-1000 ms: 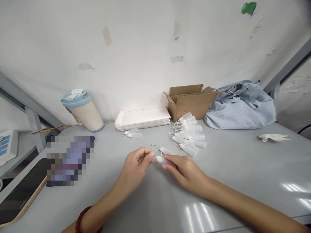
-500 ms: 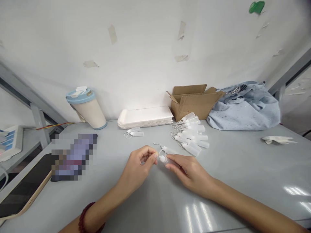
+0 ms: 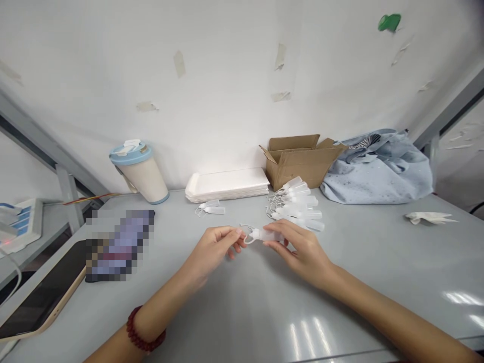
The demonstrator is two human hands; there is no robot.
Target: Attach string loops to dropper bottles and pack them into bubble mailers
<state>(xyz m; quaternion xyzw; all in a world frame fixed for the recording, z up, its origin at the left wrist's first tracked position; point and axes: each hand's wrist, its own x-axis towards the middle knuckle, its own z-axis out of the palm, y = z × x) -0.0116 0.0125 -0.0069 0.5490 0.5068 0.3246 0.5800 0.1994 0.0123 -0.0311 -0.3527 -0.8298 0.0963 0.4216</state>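
My right hand (image 3: 298, 247) grips a small translucent squeeze bottle (image 3: 270, 235) between thumb and fingers, its white nozzle facing left. A thin white cap strap (image 3: 248, 240) curves from the nozzle to my left hand (image 3: 221, 244), whose thumb and forefinger are pinched at the loop; the strap's very end is too small to make out. Another thin strap shows just behind the nozzle. Beyond my right hand lies a pile of similar bottles (image 3: 302, 209), partly covered by that hand. A pair of small bottles (image 3: 214, 209) rests farther back on the left.
Behind are a stack of white envelopes (image 3: 230, 184), an open cardboard box (image 3: 298, 164) and a blue fabric bag (image 3: 381, 174). To the left stand a lidded cup (image 3: 141, 174), a phone (image 3: 45, 287) and a pixelated item (image 3: 121, 247). A crumpled tissue (image 3: 431, 218) lies right.
Both hands have risen slightly away from me with the bottle, which now lies more level. My left fingers have drawn a little left of the nozzle and its lower fingers have loosened.
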